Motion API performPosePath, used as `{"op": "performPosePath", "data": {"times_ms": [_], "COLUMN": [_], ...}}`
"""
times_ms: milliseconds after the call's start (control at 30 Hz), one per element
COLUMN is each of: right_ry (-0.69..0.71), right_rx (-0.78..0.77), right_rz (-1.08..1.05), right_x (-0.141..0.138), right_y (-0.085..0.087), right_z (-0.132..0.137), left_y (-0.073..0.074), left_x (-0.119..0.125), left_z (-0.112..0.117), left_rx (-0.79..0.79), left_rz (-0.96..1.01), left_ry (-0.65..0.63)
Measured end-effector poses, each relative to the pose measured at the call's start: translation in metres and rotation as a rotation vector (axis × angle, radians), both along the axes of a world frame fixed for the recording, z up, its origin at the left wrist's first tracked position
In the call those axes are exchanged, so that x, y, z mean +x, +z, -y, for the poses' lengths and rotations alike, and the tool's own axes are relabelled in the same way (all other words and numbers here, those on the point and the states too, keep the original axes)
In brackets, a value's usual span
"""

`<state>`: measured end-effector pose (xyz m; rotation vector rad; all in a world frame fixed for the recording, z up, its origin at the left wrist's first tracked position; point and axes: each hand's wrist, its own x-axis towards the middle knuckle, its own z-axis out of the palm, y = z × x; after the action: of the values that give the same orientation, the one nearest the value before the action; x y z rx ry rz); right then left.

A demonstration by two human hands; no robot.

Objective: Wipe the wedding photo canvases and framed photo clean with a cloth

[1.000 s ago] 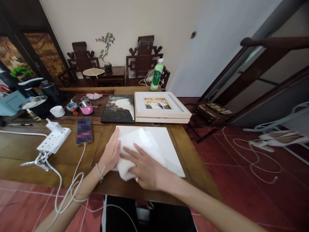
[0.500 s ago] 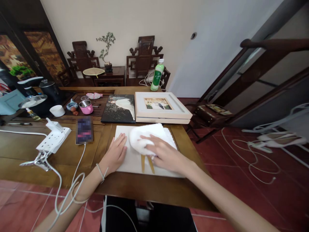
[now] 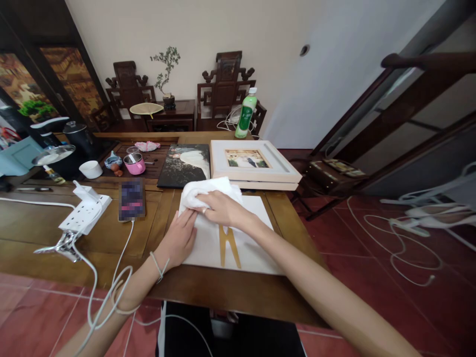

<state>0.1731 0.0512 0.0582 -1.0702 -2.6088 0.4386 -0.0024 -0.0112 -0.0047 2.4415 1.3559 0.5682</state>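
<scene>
Hands [image 3: 181, 239] close together: left [image 3: 181, 239] flat, right [image 3: 220, 207] clutching cloth [image 3: 207, 185]

White cloth [image 3: 210, 185] — in right hand [image 3: 219, 207]

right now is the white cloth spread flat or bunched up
Bunched up: the cloth lies in thick, rounded folds beneath the right hand.
</scene>
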Motion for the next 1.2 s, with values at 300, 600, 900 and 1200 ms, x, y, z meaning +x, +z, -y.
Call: {"op": "performPosePath", "data": {"times_ms": [300,600,900,1200], "right_ry": [-0.213,-0.147,-0.091,-0.094], "right_rx": [-0.023,-0.099,-0.154,0.021], "right_rz": [0.049,0.132,0.171,0.115], "right_x": [0.101,0.143,0.14,0.124], "right_y": [-0.004,-0.017,-0.002,-0.019], "right_z": [0.024,0.112,0.123,0.026], "left_y": [-0.003,-0.001,-0.001,-0.001], "left_x": [-0.001,-0.002,-0.001,-0.001], "left_z": [0.0,-0.001,-0.001,-0.001], "left_rx": [0.006,-0.02,-0.021,-0.022], "left_rz": [-0.041,0.017,-0.027,-0.025], "left_ry": [0.005,0.034,0.035,0.041]}}
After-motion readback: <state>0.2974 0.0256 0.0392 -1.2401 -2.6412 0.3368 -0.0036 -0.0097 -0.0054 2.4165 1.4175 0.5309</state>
